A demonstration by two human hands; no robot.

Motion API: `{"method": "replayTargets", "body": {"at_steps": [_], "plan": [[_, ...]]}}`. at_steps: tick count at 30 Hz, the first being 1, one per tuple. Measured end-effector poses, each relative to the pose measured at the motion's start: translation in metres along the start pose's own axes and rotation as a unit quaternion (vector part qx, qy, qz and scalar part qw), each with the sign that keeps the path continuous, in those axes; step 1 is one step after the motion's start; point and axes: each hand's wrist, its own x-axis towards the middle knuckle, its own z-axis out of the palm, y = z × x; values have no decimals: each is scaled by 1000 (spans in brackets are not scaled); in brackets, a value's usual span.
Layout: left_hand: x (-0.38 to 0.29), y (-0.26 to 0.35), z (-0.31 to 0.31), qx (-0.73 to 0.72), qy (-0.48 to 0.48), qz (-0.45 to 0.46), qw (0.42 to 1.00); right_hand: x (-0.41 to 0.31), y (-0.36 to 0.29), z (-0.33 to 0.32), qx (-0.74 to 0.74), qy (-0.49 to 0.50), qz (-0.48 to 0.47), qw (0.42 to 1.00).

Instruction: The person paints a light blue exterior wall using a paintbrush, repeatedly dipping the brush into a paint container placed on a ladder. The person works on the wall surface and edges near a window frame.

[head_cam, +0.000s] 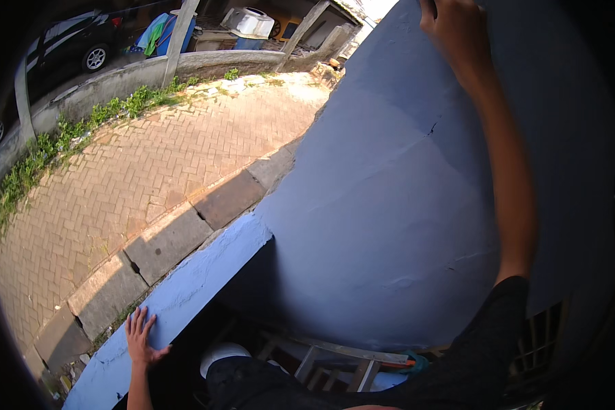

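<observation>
My left hand point(142, 338) rests on top of a low blue-painted plaster wall point(205, 269). Its fingers are spread, and the thumb reaches the wall's inner edge. High against a tall blue-painted wall point(369, 205), my right hand point(458, 25) is raised with its fingers bent. The picture's top edge cuts that hand off, so whether it grips anything is hidden. A small dark crack point(432, 129) marks the tall wall to the left of my right forearm.
Below me is a ladder point(333, 353), with a teal cloth point(415, 362) at one end. A round white object point(224, 354) sits nearby. Beyond the low wall run concrete slabs point(169, 246) and a brick-paved lane point(184, 148). A black car point(72, 38) stands across it.
</observation>
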Motion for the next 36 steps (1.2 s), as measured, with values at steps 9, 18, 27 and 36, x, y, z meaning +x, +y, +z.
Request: {"method": "replayTargets", "body": {"at_steps": [9,18,27,36], "plan": [[-4,-3,1,8,-10,0,1000,-61,-103,22,221,-137,-5,966],[-4,-5,3,7,-3,6,1000,30,-10,-4,33,-29,53,998],[-5,-5,4,9,-7,-2,1000,-56,-99,15,241,-136,-7,961],[-3,-3,2,-1,2,3,1000,-18,-11,23,120,-38,20,992]]}}
